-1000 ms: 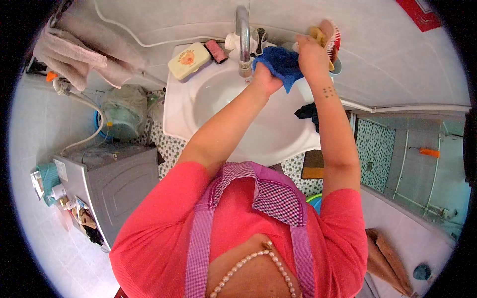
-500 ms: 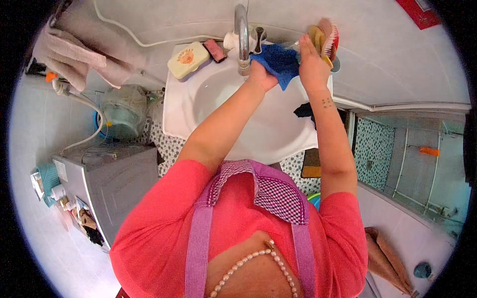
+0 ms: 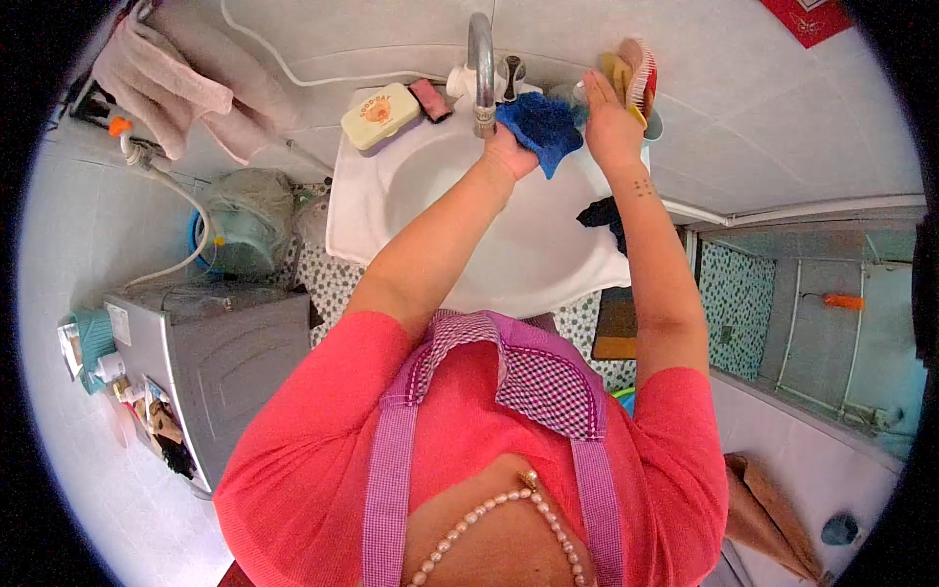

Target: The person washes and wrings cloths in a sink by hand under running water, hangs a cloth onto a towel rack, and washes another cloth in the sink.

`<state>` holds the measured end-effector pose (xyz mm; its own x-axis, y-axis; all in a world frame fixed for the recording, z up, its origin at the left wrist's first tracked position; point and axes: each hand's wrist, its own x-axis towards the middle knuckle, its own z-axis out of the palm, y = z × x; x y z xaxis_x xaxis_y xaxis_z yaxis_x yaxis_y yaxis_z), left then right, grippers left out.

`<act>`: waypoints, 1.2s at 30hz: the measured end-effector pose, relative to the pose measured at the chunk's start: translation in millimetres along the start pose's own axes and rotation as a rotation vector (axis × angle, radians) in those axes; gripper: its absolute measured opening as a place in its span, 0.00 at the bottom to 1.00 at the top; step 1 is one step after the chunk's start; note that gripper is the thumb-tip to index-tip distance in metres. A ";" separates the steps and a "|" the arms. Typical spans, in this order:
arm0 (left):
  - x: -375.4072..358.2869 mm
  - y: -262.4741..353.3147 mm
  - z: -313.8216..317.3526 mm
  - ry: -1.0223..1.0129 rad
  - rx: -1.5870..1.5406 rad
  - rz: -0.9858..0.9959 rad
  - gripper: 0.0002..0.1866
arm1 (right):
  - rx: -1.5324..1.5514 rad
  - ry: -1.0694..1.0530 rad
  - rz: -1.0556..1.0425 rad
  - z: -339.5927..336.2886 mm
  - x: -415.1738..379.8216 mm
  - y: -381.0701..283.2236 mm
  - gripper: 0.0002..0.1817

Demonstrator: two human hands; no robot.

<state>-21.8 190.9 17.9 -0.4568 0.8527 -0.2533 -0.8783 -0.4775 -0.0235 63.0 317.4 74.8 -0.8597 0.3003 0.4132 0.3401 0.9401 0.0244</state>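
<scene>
Over the back of the sink [image 3: 469,264], my left hand [image 3: 512,153] is closed on a bunched blue cloth [image 3: 544,132], just beside the chrome faucet [image 3: 481,73]. The cloth hangs out past my fingers toward the right. My right hand [image 3: 614,129] is at the sink's back right corner, its fingers stretched out and pointing away from me. A small greyish, fuzzy-looking thing [image 3: 572,96] lies right at those fingers, between them and the cloth. Just beyond this hand stands a cup [image 3: 654,127] with a red-backed, white-bristled brush [image 3: 641,76]; the hand overlaps part of it.
A cream soap box [image 3: 381,115] and a pink sponge [image 3: 429,100] sit on the sink's left back ledge. Black cloth [image 3: 603,220] lies at the right rim. A washing machine [image 3: 235,362] stands to the left, below hanging pink towels [image 3: 171,88].
The view has shifted slightly. My left hand and the blue cloth have moved a little to the left, closer to the faucet. My right hand stays near the cup.
</scene>
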 end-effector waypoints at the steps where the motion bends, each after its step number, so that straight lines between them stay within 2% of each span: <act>1: -0.9 0.0 -1.7 0.018 -0.012 0.000 0.20 | -0.001 0.013 0.012 1.0 1.4 -0.7 0.29; 6: 9.7 -3.5 -7.2 -0.041 -0.005 -0.003 0.20 | 0.026 -0.028 0.111 -13.1 8.1 -8.9 0.28; 12: 9.8 -2.0 12.4 0.003 -0.020 0.068 0.21 | 0.067 0.064 0.053 11.1 -3.7 1.9 0.28; 15: 11.4 -1.6 14.6 0.016 -0.017 0.095 0.22 | 0.052 -0.116 0.135 -3.1 -0.7 -7.7 0.29; 19: 12.1 0.0 5.4 0.023 -0.038 0.091 0.23 | 0.019 -0.042 0.041 -1.8 6.8 5.5 0.28; 22: 11.8 2.1 -2.6 -0.063 -0.054 0.034 0.23 | 0.002 -0.029 0.018 -0.6 8.0 5.6 0.28; 30: 1.9 8.4 -12.3 -0.002 -0.047 0.047 0.19 | -0.027 -0.074 0.023 -8.6 3.5 -0.5 0.29; 32: -24.5 6.9 0.6 0.075 -0.059 0.064 0.18 | 0.128 0.013 0.050 -36.1 -8.3 -17.6 0.27; 33: -23.4 8.7 -9.8 0.090 0.030 0.083 0.17 | 0.210 0.049 0.060 -45.8 -19.0 -27.4 0.26; 36: -20.6 12.2 -52.6 0.130 0.216 0.112 0.17 | 0.903 0.154 0.258 0.0 -76.0 -47.2 0.31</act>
<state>-15.7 156.4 -28.0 -0.5427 0.7563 -0.3654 -0.8397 -0.4987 0.2149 112.3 250.1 42.2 -0.7173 0.5524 0.4247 0.0342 0.6367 -0.7703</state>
